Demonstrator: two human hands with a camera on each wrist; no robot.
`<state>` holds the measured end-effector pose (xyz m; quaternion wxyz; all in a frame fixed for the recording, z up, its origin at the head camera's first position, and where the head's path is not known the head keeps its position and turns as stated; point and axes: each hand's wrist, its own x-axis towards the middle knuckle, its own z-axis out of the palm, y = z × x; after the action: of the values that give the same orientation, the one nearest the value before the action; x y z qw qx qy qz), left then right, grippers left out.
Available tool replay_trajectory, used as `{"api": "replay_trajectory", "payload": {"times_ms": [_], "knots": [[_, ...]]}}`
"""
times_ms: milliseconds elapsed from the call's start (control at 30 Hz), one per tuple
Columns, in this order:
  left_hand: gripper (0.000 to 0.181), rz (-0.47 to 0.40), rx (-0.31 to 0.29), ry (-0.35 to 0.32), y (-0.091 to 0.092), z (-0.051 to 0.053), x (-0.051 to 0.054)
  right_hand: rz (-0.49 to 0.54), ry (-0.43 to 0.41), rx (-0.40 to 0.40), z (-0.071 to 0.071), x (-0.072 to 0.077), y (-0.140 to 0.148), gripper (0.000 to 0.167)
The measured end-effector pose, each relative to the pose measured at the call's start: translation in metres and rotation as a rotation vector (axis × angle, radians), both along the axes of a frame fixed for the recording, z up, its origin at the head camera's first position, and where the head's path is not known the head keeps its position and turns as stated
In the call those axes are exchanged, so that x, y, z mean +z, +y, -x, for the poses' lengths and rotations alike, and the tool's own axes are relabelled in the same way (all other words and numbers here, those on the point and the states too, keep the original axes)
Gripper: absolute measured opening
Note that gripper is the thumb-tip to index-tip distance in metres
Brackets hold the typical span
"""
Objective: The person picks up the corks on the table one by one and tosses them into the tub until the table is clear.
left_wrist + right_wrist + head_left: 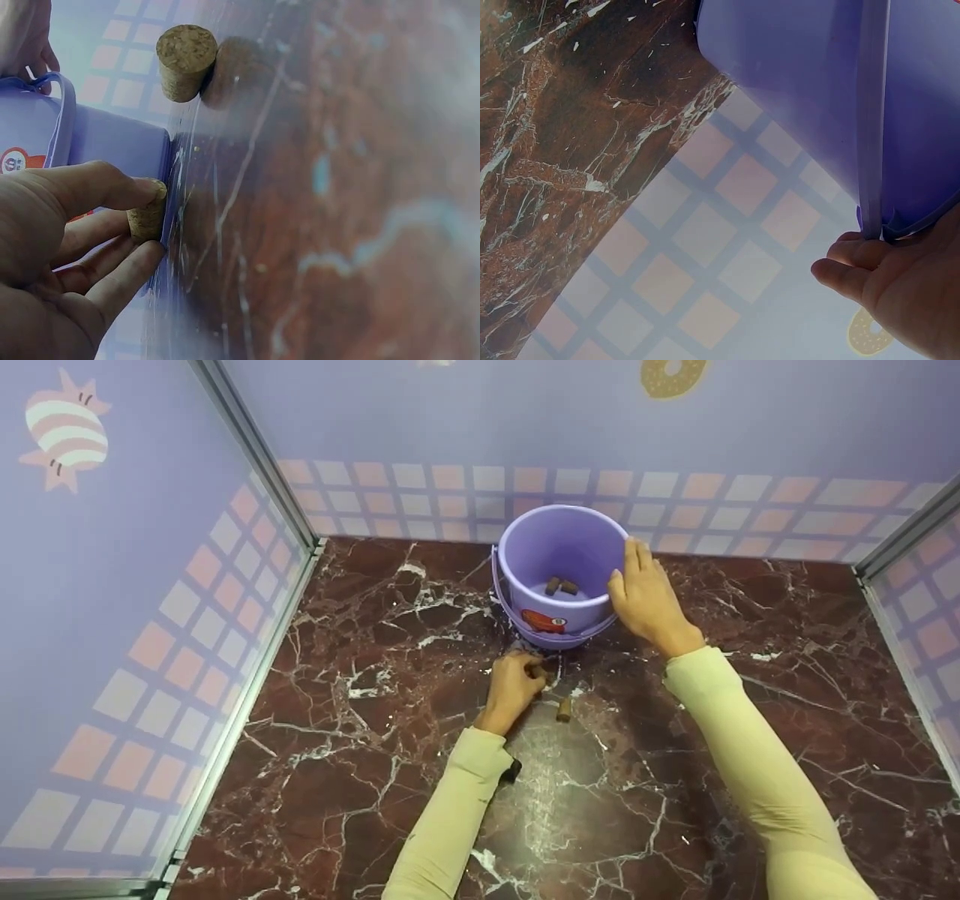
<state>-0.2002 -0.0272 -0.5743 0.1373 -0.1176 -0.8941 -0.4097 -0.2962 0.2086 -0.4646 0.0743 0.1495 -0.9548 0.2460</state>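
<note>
A purple bucket (pixel 559 551) stands upright on the dark red marbled surface. My right hand (pixel 652 600) holds its rim on the right, beside the handle's joint, fingers outside in the right wrist view. At the foot of the bucket, my left hand (pixel 514 686) pinches a cork (pixel 148 217) between thumb and fingers. Another cork (pixel 563 709) stands on the surface, a little to the right of my left hand and nearer to me. Inside the bucket lie brown corks (pixel 568 586) on the bottom.
The bucket's handle (pixel 525 628) hangs down across its front. Behind rises a purple wall panel (pixel 450 427) with pink and white squares. Side panels (pixel 112 585) in metal frames border the marbled surface (pixel 337 787).
</note>
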Motion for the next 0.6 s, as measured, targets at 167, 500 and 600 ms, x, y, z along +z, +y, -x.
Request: {"api": "replay_trajectory", "payload": {"times_ms": [167,500,600], "knots": [[0.016,-0.022,-0.003,0.019,-0.0019,-0.0012,-0.0007,-0.009,-0.006,0.0,-0.0005,0.0006,0.0004,0.07],[0.016,-0.002,0.046,0.049,-0.006,-0.0039,0.0044,-0.028,0.0,0.006,-0.0008,0.0016,0.0006,0.069],[0.018,-0.004,0.052,0.049,-0.0075,-0.0052,0.0087,-0.043,0.011,0.01,-0.001,0.0018,0.0006,0.068]]}}
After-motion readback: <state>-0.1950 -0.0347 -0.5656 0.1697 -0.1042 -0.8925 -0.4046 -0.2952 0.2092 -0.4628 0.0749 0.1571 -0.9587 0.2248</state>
